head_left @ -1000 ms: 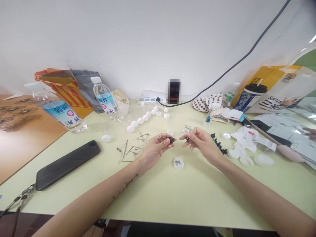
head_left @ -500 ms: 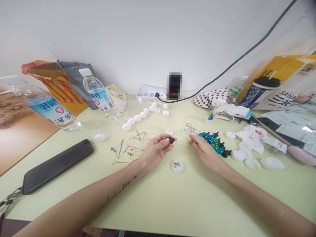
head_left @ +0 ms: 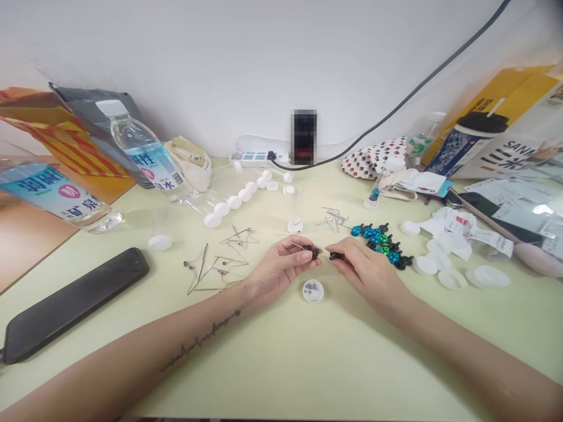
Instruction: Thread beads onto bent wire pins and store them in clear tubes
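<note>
Both hands work mid-surface [head_left: 281, 357], fingertips nearly meeting. Left hand [head_left: 276, 268] pinches a thin pin [head_left: 297, 245] w/ a small black bead [head_left: 314, 252] at its tip. Right hand [head_left: 368, 271] is closed on another small black piece [head_left: 333, 256], held just beside that bead; can't tell if they touch. A white cap [head_left: 313, 291] w/ tiny bits sits just nearer the near edge. Done, by the look: several beaded pins [head_left: 214, 268] lie toward the left edge. Left to do: a cluster of loose beads [head_left: 382, 245], blue, green & black, right of the right hand, plus bare pins [head_left: 332, 218] toward the far edge.
</note>
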A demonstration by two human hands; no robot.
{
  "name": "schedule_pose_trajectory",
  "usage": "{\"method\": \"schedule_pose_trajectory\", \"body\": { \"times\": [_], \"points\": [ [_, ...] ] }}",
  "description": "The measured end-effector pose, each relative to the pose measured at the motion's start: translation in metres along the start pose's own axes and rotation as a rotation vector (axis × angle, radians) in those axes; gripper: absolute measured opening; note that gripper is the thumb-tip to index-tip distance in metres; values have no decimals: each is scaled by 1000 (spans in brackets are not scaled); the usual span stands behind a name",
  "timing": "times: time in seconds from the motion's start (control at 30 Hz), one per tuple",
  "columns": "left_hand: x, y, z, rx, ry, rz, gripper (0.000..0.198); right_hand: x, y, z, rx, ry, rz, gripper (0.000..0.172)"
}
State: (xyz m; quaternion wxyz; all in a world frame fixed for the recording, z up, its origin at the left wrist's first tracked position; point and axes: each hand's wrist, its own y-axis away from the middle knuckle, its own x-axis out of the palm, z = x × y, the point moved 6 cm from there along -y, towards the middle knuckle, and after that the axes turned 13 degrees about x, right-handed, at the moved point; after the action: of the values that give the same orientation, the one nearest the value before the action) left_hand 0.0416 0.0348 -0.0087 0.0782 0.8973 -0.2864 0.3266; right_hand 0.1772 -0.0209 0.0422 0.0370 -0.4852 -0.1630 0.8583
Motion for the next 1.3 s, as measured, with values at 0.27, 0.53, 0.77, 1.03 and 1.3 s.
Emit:
{"method": "schedule_pose_trajectory", "body": {
  "times": [0.27, 0.53, 0.77, 1.03, 1.3],
  "points": [
    [2, 3, 0, -11, -130, -11, 18, -3, 5, 5, -107, -35, -32, 21],
    [3, 4, 1, 13, -245, -20, 22, -2, 5, 6, -118, -41, -55, 29],
    [4, 5, 1, -5, -264, -1, 22, -5, 10, 11, -213, 67, -137, 20],
    [6, 5, 0, -6, -199, -13, 20, -9, 14, 9, -207, -17, -225, 9],
    [4, 5, 1, -2, -157, -35, 22, -9, 18, 12, -226, -100, -293, 5]
  ]
}}
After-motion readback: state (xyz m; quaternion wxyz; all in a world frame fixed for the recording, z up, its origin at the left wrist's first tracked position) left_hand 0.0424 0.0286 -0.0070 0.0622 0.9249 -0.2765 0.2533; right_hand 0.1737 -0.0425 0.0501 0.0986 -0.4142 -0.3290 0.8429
